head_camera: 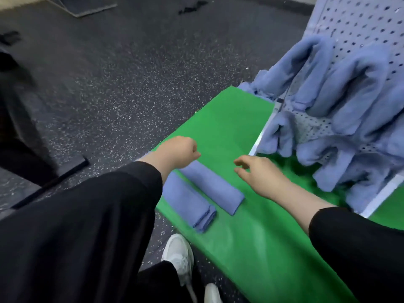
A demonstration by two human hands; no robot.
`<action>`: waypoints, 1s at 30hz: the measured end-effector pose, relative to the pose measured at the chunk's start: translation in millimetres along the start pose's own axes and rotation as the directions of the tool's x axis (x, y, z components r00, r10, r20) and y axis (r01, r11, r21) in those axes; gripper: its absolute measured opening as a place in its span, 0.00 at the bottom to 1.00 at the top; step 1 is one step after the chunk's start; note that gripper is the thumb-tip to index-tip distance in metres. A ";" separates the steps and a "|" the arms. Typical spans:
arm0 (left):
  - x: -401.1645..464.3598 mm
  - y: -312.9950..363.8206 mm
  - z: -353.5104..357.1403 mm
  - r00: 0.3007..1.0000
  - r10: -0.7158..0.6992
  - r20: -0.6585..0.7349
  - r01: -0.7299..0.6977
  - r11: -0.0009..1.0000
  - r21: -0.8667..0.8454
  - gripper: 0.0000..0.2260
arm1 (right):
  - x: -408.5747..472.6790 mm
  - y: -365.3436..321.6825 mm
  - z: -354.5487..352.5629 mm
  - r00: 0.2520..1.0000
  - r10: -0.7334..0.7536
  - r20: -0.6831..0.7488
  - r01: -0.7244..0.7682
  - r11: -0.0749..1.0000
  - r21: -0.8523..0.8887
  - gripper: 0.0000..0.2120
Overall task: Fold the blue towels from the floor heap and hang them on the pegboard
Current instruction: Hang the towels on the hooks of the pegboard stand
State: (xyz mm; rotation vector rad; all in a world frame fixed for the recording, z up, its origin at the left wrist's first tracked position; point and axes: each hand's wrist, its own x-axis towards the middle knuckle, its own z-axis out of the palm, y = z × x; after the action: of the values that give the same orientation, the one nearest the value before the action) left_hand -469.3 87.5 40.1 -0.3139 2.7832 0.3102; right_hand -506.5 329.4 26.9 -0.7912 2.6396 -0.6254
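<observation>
1. Two folded blue towels (pixel 203 193) lie side by side on the green surface (pixel 251 241) at frame centre.
2. The left hand (pixel 179 152) is curled into a loose fist above their far end, holding nothing visible.
3. The right hand (pixel 255 173) hovers half-spread, empty.
4. More hung towels (pixel 341 99) drape the pegboard (pixel 358 22), upper right.
</observation>
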 end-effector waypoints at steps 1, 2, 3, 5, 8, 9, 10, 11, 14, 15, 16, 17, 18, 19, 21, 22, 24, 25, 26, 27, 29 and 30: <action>5.5 -6.8 4.4 0.999 0.013 0.031 -0.014 1.000 0.018 0.14 | 9.9 0.6 17.9 0.999 -0.003 0.044 0.004 0.999 -0.033 0.16; 10.5 -10.6 9.0 0.998 0.035 0.061 -0.037 0.999 0.031 0.14 | 19.6 2.7 35.4 0.996 0.001 0.095 0.005 0.998 -0.062 0.17; 15.6 -13.1 15.5 0.994 0.061 0.091 -0.065 0.997 0.046 0.14 | 28.0 4.6 51.6 0.989 0.003 0.145 0.011 0.996 -0.093 0.18; 25.5 -15.4 31.4 0.981 0.115 0.157 -0.131 0.987 0.090 0.14 | 41.5 10.9 83.7 0.969 0.007 0.246 0.037 0.984 -0.173 0.17; 40.8 -13.9 58.9 0.945 0.175 0.276 -0.220 0.965 0.145 0.11 | 47.5 22.2 122.3 0.935 0.002 0.355 0.099 0.959 -0.266 0.13; 45.5 -12.6 67.4 0.933 0.191 0.305 -0.246 0.957 0.154 0.10 | 47.0 27.6 134.2 0.925 0.004 0.380 0.112 0.953 -0.282 0.16; 49.3 -10.2 74.7 0.921 0.206 0.331 -0.272 0.948 0.166 0.09 | 45.5 33.2 144.2 0.920 0.002 0.391 0.119 0.951 -0.285 0.21; 53.2 -7.9 82.1 0.910 0.218 0.352 -0.293 0.940 0.177 0.09 | 43.7 37.8 151.4 0.925 -0.005 0.381 0.122 0.951 -0.284 0.25; 61.6 -1.4 101.9 0.878 0.237 0.415 -0.346 0.914 0.212 0.13 | 42.7 51.4 167.4 0.955 -0.063 0.289 0.148 0.948 -0.282 0.30; 64.3 -1.6 108.7 0.867 0.238 0.437 -0.359 0.908 0.218 0.14 | 42.8 53.9 171.3 0.964 -0.091 0.251 0.165 0.943 -0.289 0.30; 66.4 -2.0 114.6 0.859 0.239 0.452 -0.368 0.902 0.223 0.14 | 43.3 55.5 174.5 0.970 -0.117 0.215 0.179 0.937 -0.299 0.29; 69.5 -3.8 120.9 0.857 0.243 0.455 -0.374 0.900 0.224 0.15 | 44.5 56.3 176.9 0.974 -0.133 0.182 0.186 0.932 -0.313 0.27; 72.1 -5.1 124.7 0.857 0.247 0.452 -0.376 0.899 0.223 0.15 | 46.0 56.7 179.1 0.978 -0.144 0.153 0.188 0.923 -0.334 0.24; 74.3 -6.0 127.0 0.858 0.249 0.450 -0.374 0.902 0.216 0.16 | 48.3 56.8 181.4 0.980 -0.144 0.136 0.184 0.914 -0.360 0.21; 77.9 -5.2 127.5 0.857 0.244 0.455 -0.367 0.908 0.204 0.17 | 53.3 52.0 183.2 0.986 -0.120 0.116 0.156 0.907 -0.390 0.16; 80.2 -4.0 125.2 0.857 0.244 0.453 -0.368 0.906 0.208 0.17 | 58.0 49.5 183.2 0.989 -0.113 0.098 0.142 0.910 -0.390 0.14; 81.2 -1.4 125.3 0.869 0.243 0.431 -0.361 0.907 0.215 0.17 | 63.6 44.2 182.0 0.993 -0.089 0.071 0.109 0.933 -0.343 0.10; 81.8 -0.6 124.8 0.882 0.239 0.406 -0.355 0.903 0.240 0.17 | 67.3 41.9 178.5 0.996 -0.068 0.052 0.080 0.955 -0.287 0.09; 82.0 0.2 123.4 0.901 0.236 0.365 -0.347 0.896 0.278 0.17 | 71.3 40.4 172.6 0.999 -0.029 0.037 0.037 0.974 -0.223 0.08; 82.0 0.4 121.7 0.921 0.232 0.313 -0.333 0.887 0.320 0.17 | 75.1 39.5 164.4 0.999 0.022 0.031 -0.017 0.987 -0.161 0.07; 83.3 2.3 116.6 0.949 0.221 0.225 -0.290 0.891 0.348 0.16 | 80.0 41.0 141.2 0.993 0.117 0.005 -0.117 0.993 -0.027 0.07; 84.6 4.1 113.8 0.955 0.224 0.194 -0.277 0.907 0.316 0.16 | 81.0 42.8 125.7 0.989 0.146 -0.003 -0.146 0.988 0.045 0.07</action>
State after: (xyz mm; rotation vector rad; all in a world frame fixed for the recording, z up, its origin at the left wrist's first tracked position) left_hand -515.5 104.3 -93.0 0.1494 2.6581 -0.0911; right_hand -538.3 274.9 -115.2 -0.5779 2.6499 -0.6451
